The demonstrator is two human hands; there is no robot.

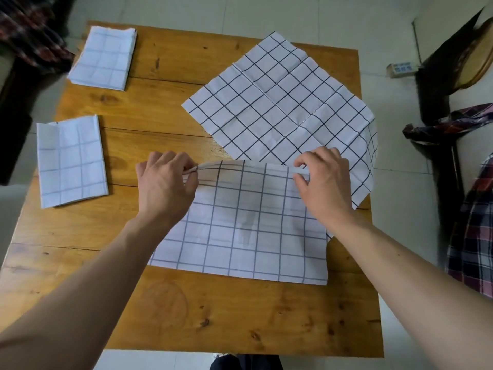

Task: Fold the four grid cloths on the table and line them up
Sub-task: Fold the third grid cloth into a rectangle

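— Cloth status? Where are my fingers on it?

— Your left hand (164, 182) and right hand (324, 182) are both on the far edge of the half-folded cloth (245, 228), the one lying nearest you on the counter (226, 316). The left fingers (190, 170) pinch its far left corner, thumb and fingertips curled around the doubled edge. The right fingers (301, 170) pinch the far right corner the same way, the edge lifted slightly between them.

— And the other cloths?

— Just beyond your fingers, I see the open cloth (280, 102) spread flat and turned like a diamond; its near right part runs under the cloth you hold, and one corner hangs over the counter's right edge. Well to the left of your left fingers sits a folded cloth (70, 161), a neat rectangle near the counter's left edge. Farther away on that side, at the far left corner, lies a second folded cloth (104, 58), apart from the first.

— Anything off the counter?

— To the right of your right fingers, on the floor side, plaid fabric (474, 236) hangs in view. I cannot tell what it belongs to.
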